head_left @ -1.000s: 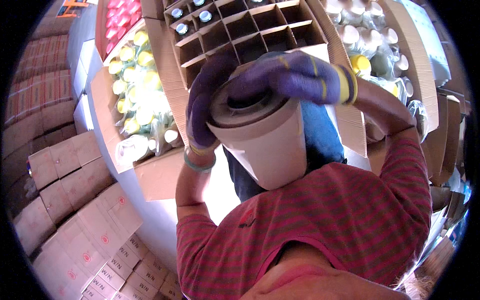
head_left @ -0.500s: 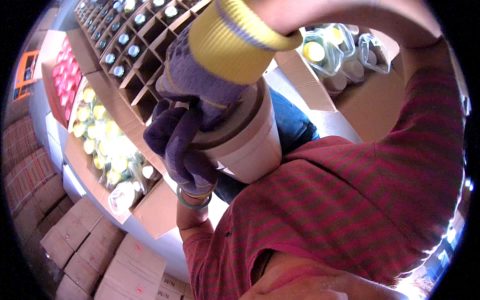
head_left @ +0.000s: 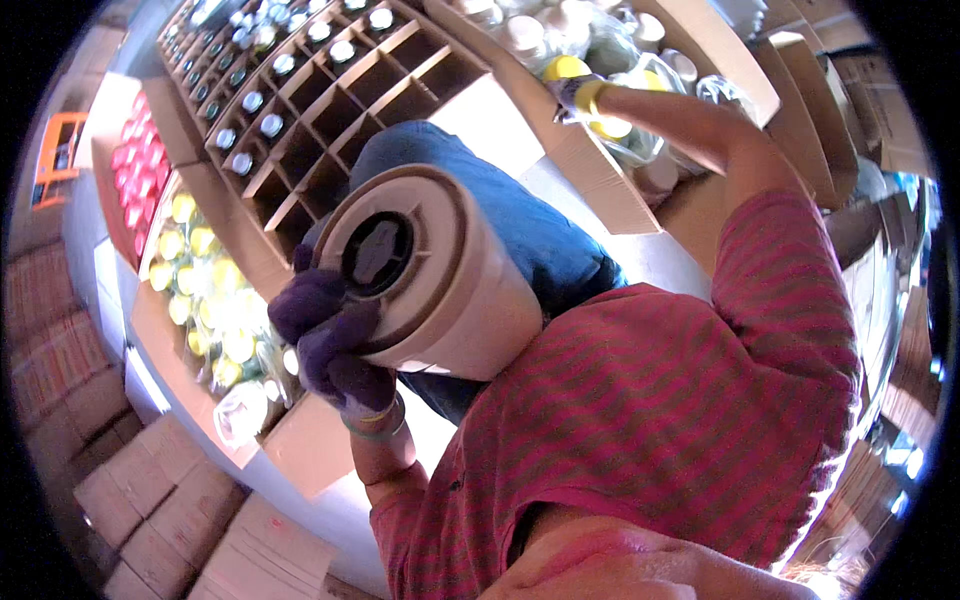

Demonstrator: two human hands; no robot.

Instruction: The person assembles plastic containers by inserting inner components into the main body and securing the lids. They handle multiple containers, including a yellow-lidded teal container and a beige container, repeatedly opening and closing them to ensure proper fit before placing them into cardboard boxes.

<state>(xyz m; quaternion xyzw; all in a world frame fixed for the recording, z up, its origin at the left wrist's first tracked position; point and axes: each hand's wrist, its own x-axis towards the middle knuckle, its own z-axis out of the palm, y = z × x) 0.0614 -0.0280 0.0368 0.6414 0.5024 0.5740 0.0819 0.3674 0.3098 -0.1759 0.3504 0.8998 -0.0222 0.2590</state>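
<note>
An off-white plastic tub (head_left: 480,290) rests tilted against my lap, its lid (head_left: 430,265) facing up with a dark round ring in the centre. My left hand (head_left: 335,330), in a purple knit glove, is closed on the tub's left rim. At the upper right, my right hand (head_left: 582,97), in a purple and yellow glove, reaches over a carton. It is beside a yellow-capped container (head_left: 567,68) there. Its fingers are too small and hidden to show whether they grip anything.
A divided carton (head_left: 390,95) with several capped bottles stands ahead. On the left are a carton of yellow-capped bottles (head_left: 200,280) and a box of pink-capped ones (head_left: 140,165). White-lidded containers (head_left: 525,35) fill the right-hand carton (head_left: 600,165). Stacked cartons (head_left: 170,500) sit lower left.
My right hand has left the tub's top and moved up and right to the carton of containers. The lid is now uncovered, and the tub leans further left in my left hand.
</note>
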